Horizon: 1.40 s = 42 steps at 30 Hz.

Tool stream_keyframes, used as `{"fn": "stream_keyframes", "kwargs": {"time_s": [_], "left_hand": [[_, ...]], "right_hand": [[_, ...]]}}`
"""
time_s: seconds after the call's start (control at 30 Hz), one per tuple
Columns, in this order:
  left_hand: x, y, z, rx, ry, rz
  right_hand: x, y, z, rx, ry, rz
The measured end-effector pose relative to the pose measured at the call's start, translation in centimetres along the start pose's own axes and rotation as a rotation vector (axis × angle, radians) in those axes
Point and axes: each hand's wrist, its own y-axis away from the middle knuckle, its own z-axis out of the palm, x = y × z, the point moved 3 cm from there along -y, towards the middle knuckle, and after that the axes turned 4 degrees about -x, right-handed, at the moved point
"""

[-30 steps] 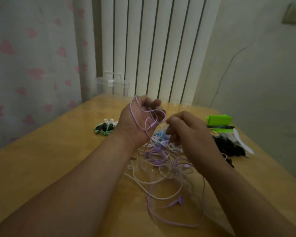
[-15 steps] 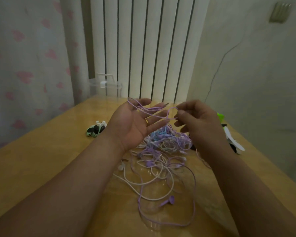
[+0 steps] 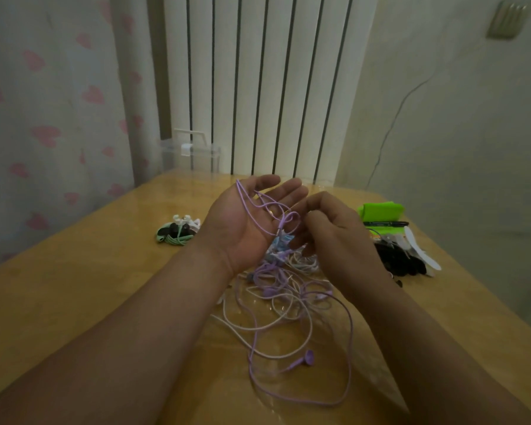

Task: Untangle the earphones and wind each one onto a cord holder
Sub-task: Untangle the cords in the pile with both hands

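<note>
A tangle of earphones (image 3: pixel 288 283), purple, white and light blue, lies on the wooden table (image 3: pixel 74 302) between my arms. My left hand (image 3: pixel 246 222) is raised palm up with straight fingers, and loops of the purple cord (image 3: pixel 258 207) hang across its palm. My right hand (image 3: pixel 328 234) is beside it with curled fingers and pinches that purple cord near the left palm. A purple earbud (image 3: pixel 307 358) lies on the table at the near end of the cord.
A wound bundle of green, white and black earphones (image 3: pixel 177 233) lies at the left. A green holder (image 3: pixel 380 210), a black pen (image 3: pixel 387 223), black cords (image 3: pixel 399 262) and a white strip (image 3: pixel 420 250) lie at the right. A clear plastic box (image 3: pixel 190 154) stands at the back.
My left hand has opened from a curled grip to a flat palm with the purple cord draped over it. My right hand has moved closer to the left palm.
</note>
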Motion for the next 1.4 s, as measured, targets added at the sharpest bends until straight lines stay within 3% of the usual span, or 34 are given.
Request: {"fn": "stream_keyframes", "kwargs": {"time_s": [0.13,0.3,0.43,0.57,0.8,0.87,1.03,1.3,1.4], "left_hand": [[0.0,0.0,0.0,-0.011,-0.05,0.014],[-0.2,0.0,0.2,-0.063,-0.228,0.057],[-0.3,0.3,0.4,-0.1,-0.24,0.043],[-0.6,0.7,0.5,-0.126,-0.298,-0.11],[-0.8,1.1,0.2,-0.244,-0.367,-0.342],[-0.6,0.9,0.1,-0.244,-0.367,-0.315],[0.6,0.5,-0.5,-0.202,-0.392,-0.143],[2.6,-0.2,-2.0,-0.027,-0.121,0.096],[2.3,-0.3,-2.0,-0.003,-0.088,0.11]], "right_hand": [[-0.1,0.3,0.7,-0.031,-0.052,0.066],[0.3,0.4,1.1,-0.041,0.111,0.094],[0.0,0.1,0.0,0.011,-0.02,0.103],[-0.5,-0.4,-2.1,0.135,-0.206,0.118],[0.3,-1.3,-4.8,0.296,-0.252,0.086],[0.6,-1.7,-5.8,0.359,-0.36,0.116],[1.0,-2.3,-7.2,0.367,-0.948,0.166],[1.2,-1.7,-8.6,0.312,-1.348,0.137],[0.8,-1.7,-8.0,0.228,-1.38,0.125]]}}
